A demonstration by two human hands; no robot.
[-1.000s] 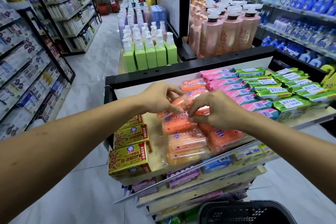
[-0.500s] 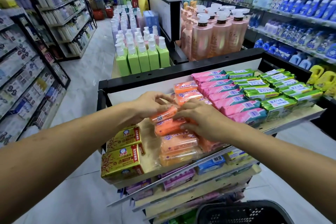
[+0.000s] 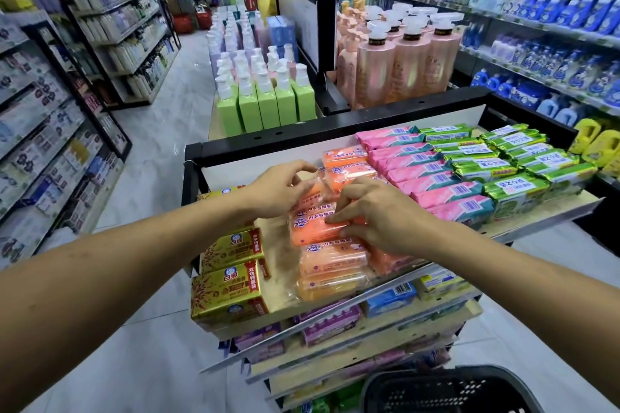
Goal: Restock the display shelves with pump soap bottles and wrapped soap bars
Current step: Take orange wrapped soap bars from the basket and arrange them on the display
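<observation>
Soap bars [image 3: 322,231] in orange wrap: on the top shelf [image 3: 275,245], left of its middle, laid in a column from the front lip toward the back wall. Toward the shelf's back wall, left hand [image 3: 278,193], fingers [image 3: 302,167] curled onto one bar's wrapper and gripping it. Nearer the shelf's middle, right hand [image 3: 375,214], fingers [image 3: 335,220] bent and pinching the edge of a bar in mid-column. Held bars touching their neighbours, not yet lying square. Gold boxes [image 3: 231,292] at the shelf's left end, bare wood between them and the orange column. Pink bars [image 3: 436,191] and green bars [image 3: 516,191] filling the shelf's right half in tidy rows. Pump bottles [image 3: 265,104] standing in full ranks beyond the shelf's back wall. By the look of it, most of the restocking done here; orange column close to full, wanting only a last bar seated and straightened. Black basket [image 3: 446,389] below the shelf's front lip, contents hidden.
</observation>
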